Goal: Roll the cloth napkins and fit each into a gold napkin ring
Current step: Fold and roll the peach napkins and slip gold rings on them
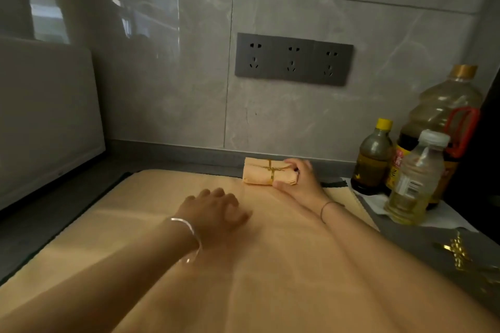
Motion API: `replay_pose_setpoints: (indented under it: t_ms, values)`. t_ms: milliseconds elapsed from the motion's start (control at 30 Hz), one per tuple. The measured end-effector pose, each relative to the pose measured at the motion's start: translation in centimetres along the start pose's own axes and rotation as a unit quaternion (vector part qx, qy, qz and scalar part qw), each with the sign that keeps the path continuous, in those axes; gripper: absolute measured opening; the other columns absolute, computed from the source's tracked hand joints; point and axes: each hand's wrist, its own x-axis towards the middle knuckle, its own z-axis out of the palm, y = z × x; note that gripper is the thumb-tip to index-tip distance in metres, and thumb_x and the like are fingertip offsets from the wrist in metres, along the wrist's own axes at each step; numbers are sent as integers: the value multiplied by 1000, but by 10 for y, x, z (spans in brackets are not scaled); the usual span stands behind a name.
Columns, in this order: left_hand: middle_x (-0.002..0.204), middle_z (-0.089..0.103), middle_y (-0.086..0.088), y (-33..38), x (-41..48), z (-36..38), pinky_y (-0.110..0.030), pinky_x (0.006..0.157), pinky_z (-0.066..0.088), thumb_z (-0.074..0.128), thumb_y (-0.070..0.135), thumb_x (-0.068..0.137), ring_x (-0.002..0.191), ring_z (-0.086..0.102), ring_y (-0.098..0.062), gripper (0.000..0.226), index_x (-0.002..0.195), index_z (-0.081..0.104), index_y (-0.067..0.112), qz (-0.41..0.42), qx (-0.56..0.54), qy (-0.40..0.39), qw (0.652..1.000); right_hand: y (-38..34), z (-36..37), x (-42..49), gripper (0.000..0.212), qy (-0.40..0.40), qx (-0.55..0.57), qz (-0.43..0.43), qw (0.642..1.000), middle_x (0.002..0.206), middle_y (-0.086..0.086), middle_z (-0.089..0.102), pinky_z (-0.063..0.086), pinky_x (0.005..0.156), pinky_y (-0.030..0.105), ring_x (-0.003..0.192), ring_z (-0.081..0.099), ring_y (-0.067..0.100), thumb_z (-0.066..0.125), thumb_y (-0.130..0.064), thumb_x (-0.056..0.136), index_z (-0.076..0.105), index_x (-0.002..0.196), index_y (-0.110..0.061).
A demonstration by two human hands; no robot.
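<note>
Right hand (pixel 299 174) grips ringed rolled napkin (pixel 266 175); left hand (pixel 216 211) rests on flat cloth (pixel 284 265).

Peach rolled napkin (pixel 266 174) in gold ring (pixel 271 173), seemingly lying flat.

Wall: glossy grey marble-look tiles (pixel 311 121) are laid from 10 to 2 o'clock.
Sockets: a dark grey triple socket panel (pixel 293 59) is mounted at 12 o'clock.
Counter: a dark grey countertop (pixel 40 227) is seen at 8 o'clock.
Appliance: a white casing (pixel 46 121) is stood at 9 o'clock.
Light: dim; a window reflection (pixel 48 19) is caught at 10 o'clock.
</note>
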Motion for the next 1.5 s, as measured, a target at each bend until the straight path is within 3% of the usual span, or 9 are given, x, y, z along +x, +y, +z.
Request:
replay_pose_setpoints:
  t_ms: [167,333,600,833,1000,1133,1233,1333,1500]
  values:
    - [155,21,1,-31,71,10,-38,114,18,26,54,96,141,20,-22,60,147,20,24,-49,11,-10,999,10,-10,-7,75,-28,-49,66,996,136,2,42,42,99,31,120,46,18,71,-45,77,33,135,-18]
    - [156,16,3,-50,91,26,-42,117,12,19,57,95,144,14,-19,61,148,17,26,-82,6,-24,996,12,-11,-14,54,-36,-49,43,997,131,-5,53,45,90,27,115,51,14,67,-42,82,43,128,-26]
    - [157,11,5,-43,69,22,-40,117,10,20,61,94,144,11,-20,64,149,15,28,-98,15,-28,995,4,-20,-33,57,-37,-13,35,999,137,-1,48,38,90,21,121,47,14,68,-34,83,42,133,-22]
    - [157,13,3,-34,47,20,-42,115,12,19,64,92,144,13,-22,69,149,14,25,-99,23,-50,994,1,-23,-51,59,-38,-25,63,997,125,-2,52,40,84,23,107,50,12,66,-43,82,41,132,-23]
    - [152,28,1,-26,53,22,-40,112,18,22,59,94,139,25,-25,60,145,25,27,-119,-33,7,992,-14,-20,-25,51,-37,-6,101,994,102,-4,64,47,83,29,94,58,13,35,-61,91,61,110,-21]
    - [154,24,4,-34,57,32,-36,115,14,20,53,97,140,22,-21,55,145,26,27,-115,-20,31,993,-25,-20,-6,27,-57,9,79,995,91,0,60,39,63,17,86,55,14,60,-36,89,61,97,-11]
    - [150,32,2,-34,58,33,-35,114,17,23,50,97,137,28,-21,53,142,32,24,-120,-50,53,990,-30,-16,1,33,-147,-16,70,986,99,3,64,45,73,24,88,58,15,75,-37,76,52,89,-17]
    - [144,42,-5,-38,58,31,-33,110,24,30,44,98,133,36,-23,49,140,36,18,-135,-164,102,972,-37,-7,4,40,-164,-83,42,982,105,0,62,49,88,32,96,59,16,79,-32,72,51,99,-23]
    - [143,44,-13,-55,60,29,-35,108,32,36,35,99,130,41,-29,49,144,33,14,-196,-379,225,876,-67,11,21,32,-100,-83,-80,988,109,-5,63,50,88,32,97,60,14,74,-26,79,60,108,-23]
